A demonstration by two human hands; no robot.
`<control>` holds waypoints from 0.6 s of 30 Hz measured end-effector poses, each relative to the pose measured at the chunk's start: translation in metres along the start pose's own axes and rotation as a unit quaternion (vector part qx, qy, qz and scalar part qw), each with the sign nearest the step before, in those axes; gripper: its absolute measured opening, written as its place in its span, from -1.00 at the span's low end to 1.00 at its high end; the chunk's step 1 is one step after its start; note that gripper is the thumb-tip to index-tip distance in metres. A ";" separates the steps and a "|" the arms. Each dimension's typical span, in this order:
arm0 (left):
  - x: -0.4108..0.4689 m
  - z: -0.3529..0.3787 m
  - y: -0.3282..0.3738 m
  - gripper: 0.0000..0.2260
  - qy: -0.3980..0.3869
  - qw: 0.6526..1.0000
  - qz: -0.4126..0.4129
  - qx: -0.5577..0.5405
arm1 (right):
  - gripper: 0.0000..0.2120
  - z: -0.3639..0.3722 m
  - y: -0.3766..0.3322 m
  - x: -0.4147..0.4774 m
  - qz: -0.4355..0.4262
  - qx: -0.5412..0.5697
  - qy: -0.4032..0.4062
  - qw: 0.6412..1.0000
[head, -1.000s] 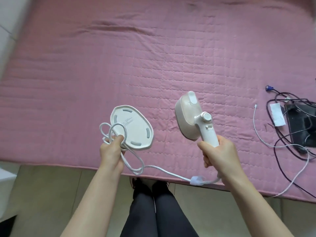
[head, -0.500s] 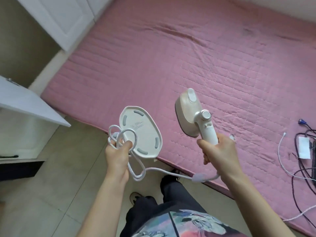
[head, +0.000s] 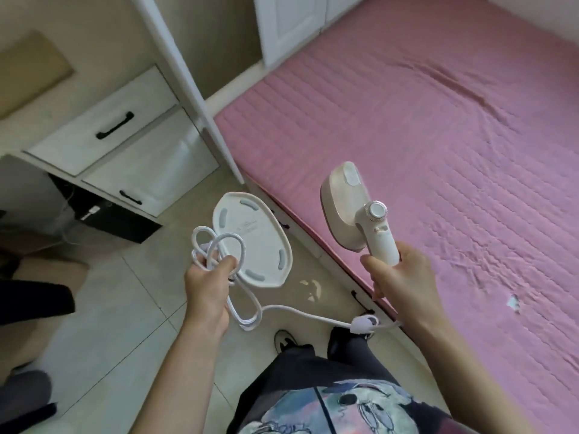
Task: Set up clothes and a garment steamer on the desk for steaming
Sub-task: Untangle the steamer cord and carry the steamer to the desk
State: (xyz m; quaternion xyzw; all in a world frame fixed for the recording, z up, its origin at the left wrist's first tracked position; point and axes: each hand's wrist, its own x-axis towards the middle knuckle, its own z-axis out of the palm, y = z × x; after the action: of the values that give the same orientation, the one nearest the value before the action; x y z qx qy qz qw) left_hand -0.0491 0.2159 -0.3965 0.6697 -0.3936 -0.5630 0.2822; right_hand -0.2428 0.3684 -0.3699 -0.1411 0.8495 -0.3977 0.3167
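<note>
My right hand (head: 398,274) grips the white handle of the cream garment steamer (head: 347,205), head pointing up, over the edge of the pink bed. My left hand (head: 208,286) holds the steamer's white base plate (head: 253,239) by its lower edge, together with loops of the white power cord (head: 219,249). The cord hangs below my left hand and runs across to the bottom of the steamer handle, with a white strap on it. No clothes are visible. The desk (head: 103,133) with white drawers stands at the upper left.
The pink quilted bed (head: 438,136) fills the right side. A white post (head: 191,86) rises between bed and desk. White cabinet doors (head: 291,23) stand at the back. A dark box (head: 106,220) and cables sit under the desk. Beige tiled floor (head: 125,324) lies below.
The view has swung left from the bed toward the desk and floor. Both hands keep their hold on the steamer, base plate and cord, in about the same pose.
</note>
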 end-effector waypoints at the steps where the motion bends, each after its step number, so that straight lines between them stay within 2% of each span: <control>1: 0.006 -0.016 0.000 -0.82 0.009 1.000 -0.003 -0.005 | -0.88 0.014 -0.007 -0.003 -0.007 -0.005 -0.012 1.000; 6: 0.033 -0.080 0.002 -0.82 0.068 0.997 -0.018 -0.038 | -0.81 0.076 -0.043 -0.011 -0.053 -0.030 -0.076 0.995; 9: 0.046 -0.104 0.006 -0.87 0.103 0.993 -0.028 -0.059 | -0.84 0.107 -0.067 -0.010 -0.085 -0.045 -0.115 0.989; 15: 0.071 -0.129 0.025 -0.86 0.167 0.978 -0.048 -0.111 | -0.77 0.154 -0.115 0.011 -0.137 -0.106 -0.174 0.969; 18: 0.082 -0.133 0.038 -0.84 0.200 0.969 -0.048 -0.139 | -0.80 0.174 -0.144 0.026 -0.164 -0.124 -0.210 0.956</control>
State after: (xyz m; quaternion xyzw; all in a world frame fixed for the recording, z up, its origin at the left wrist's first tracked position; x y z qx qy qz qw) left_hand 0.0772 0.1178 -0.3814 0.7407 -0.2146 -0.4801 0.4181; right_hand -0.1513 0.1610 -0.3551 -0.3969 0.7717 -0.2972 0.3983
